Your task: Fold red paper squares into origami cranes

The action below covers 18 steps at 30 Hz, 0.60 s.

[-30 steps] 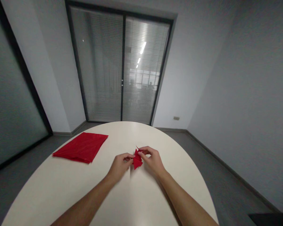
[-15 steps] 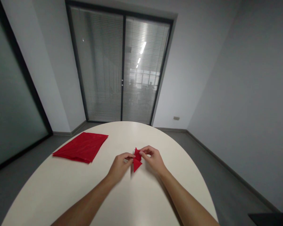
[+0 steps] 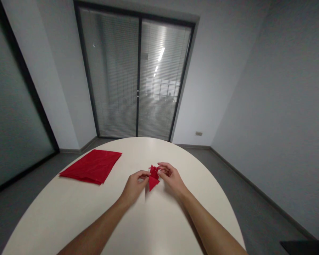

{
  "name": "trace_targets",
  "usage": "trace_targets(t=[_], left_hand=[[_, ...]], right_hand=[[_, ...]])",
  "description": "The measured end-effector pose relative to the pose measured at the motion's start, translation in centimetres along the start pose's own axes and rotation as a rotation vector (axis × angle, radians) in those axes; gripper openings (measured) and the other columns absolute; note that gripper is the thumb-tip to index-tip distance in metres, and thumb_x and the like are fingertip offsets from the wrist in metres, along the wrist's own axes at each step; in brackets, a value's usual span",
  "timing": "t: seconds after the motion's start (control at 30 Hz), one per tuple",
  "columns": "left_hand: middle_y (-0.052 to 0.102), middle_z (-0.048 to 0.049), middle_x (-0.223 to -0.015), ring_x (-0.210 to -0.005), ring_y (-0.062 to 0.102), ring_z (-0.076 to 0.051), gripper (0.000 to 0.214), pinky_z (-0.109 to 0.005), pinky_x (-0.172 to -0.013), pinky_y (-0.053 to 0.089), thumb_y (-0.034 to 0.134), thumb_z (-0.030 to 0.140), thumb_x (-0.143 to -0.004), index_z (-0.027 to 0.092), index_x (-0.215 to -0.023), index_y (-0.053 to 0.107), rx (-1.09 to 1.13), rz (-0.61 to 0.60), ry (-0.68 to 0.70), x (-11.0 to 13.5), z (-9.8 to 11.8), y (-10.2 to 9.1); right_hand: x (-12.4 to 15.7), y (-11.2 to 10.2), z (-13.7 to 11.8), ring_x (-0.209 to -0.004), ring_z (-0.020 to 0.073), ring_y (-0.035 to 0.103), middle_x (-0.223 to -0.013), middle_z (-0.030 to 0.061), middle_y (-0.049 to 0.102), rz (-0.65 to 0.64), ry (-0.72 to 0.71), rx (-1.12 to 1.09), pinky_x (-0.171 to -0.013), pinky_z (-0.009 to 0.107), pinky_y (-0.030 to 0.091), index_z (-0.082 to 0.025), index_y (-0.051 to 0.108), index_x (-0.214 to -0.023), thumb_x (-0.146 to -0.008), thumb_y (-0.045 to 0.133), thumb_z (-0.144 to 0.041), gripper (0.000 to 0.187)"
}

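Note:
A small folded red paper piece [image 3: 153,179] is held just above the white oval table [image 3: 149,226], between both my hands. My left hand [image 3: 134,186] pinches its left edge with thumb and forefinger. My right hand [image 3: 170,177] pinches its upper right part, fingers curled. The lower point of the paper hangs down toward the table. A stack of flat red paper sheets [image 3: 91,165] lies on the table to the left, well away from my hands.
Beyond the table's far edge stands a glass sliding door with blinds [image 3: 136,76]. Grey floor [image 3: 228,177] surrounds the table. A dark object [image 3: 305,246] shows at the bottom right corner.
The paper piece has been turned and refolded slightly between my fingers; its lower point now shows as a clean triangle. My hands moved a little up and away.

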<state>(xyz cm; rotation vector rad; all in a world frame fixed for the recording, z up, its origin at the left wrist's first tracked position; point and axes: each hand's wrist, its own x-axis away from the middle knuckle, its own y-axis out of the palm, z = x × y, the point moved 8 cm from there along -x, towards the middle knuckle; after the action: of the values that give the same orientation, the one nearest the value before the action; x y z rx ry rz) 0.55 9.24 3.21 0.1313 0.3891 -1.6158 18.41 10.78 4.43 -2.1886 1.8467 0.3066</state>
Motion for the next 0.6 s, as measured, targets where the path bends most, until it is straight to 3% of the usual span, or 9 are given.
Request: trace_targets(t=[0.2, 0.3, 0.6], left_hand=[[0.079, -0.0075, -0.092, -0.084, 0.072, -0.023, 0.022, -0.035, -0.082, 0.056, 0.07, 0.034, -0.074, 0.018, -0.089, 0.074, 0.104, 0.061, -0.003, -0.2, 0.3, -0.6], [0.079, -0.0072, -0.091, -0.084, 0.072, -0.023, 0.022, -0.035, -0.082, 0.057, 0.071, 0.036, -0.074, 0.018, -0.088, 0.073, 0.118, 0.085, 0.007, -0.2, 0.2, -0.9], [0.076, -0.0062, -0.083, -0.075, 0.071, -0.021, 0.029, -0.029, -0.064, 0.055, 0.073, 0.041, -0.072, 0.017, -0.088, 0.07, 0.154, 0.092, -0.073, -0.3, -1.1, -0.8]], right_hand=[[0.5, 0.9, -0.2, -0.105, 0.0262, 0.067, -0.126, 0.0111, 0.07, -0.112, 0.0, 0.025, -0.09, 0.041, 0.053, -0.024, 0.073, -0.113, -0.086, 0.072, -0.05, 0.037], [0.6, 1.5, 0.4, -0.101, 0.0256, 0.069, -0.121, 0.0109, 0.073, -0.165, 0.023, 0.011, -0.091, 0.043, 0.052, -0.023, 0.072, -0.118, -0.082, 0.078, -0.046, 0.043], [0.5, 0.9, 0.8, -0.085, 0.023, 0.071, -0.099, 0.0097, 0.078, -0.088, 0.032, 0.073, -0.083, 0.04, 0.054, -0.019, 0.078, -0.106, -0.074, 0.083, -0.048, 0.044]])
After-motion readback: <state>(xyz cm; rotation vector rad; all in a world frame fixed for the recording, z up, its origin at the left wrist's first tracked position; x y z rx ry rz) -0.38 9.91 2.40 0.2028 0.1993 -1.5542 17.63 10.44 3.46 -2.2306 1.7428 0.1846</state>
